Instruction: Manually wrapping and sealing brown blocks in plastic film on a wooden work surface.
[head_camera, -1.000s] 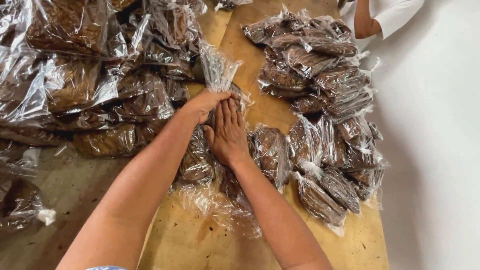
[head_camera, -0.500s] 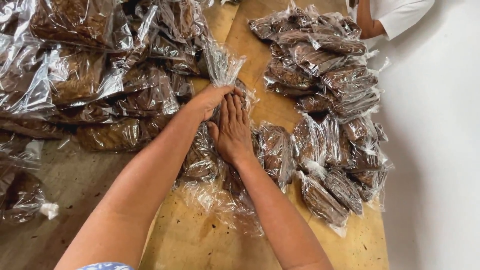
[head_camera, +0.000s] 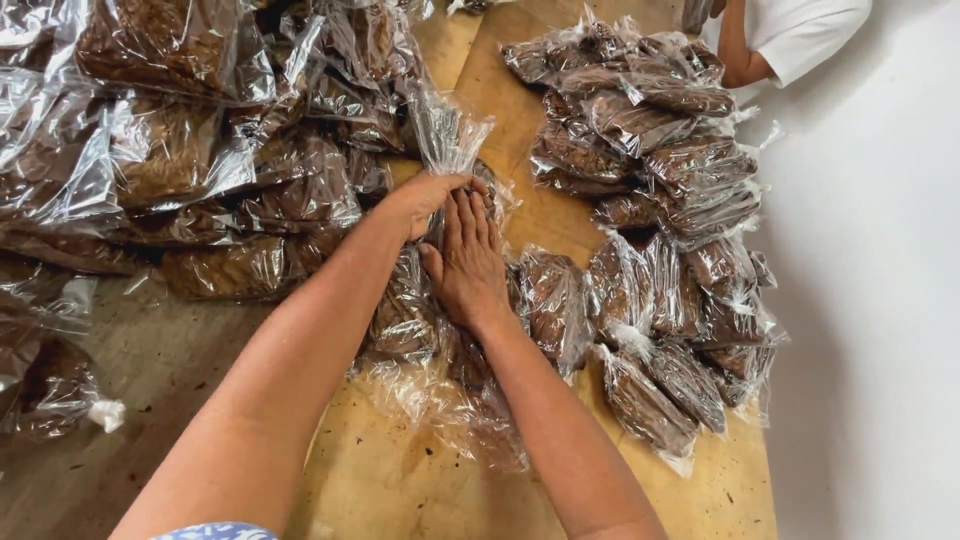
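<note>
Your left hand (head_camera: 425, 200) was closed around the twisted neck of a clear plastic bag (head_camera: 445, 135) filled with a brown product, its loose top flaring upward above your fist. Your right hand (head_camera: 468, 262) lay flat and open, fingers together, pressed down on the body of that bag near the middle of the wooden board (head_camera: 400, 470). A large heap of filled bags (head_camera: 180, 150) crowded the board's left side, touching your left forearm. A second pile of bags (head_camera: 660, 230) ran along the right edge, near your right wrist. Bare wood showed only nearest you, below your hands. At the top right, another person's arm in a white sleeve (head_camera: 800, 35) reached in beside the far pile.
</note>
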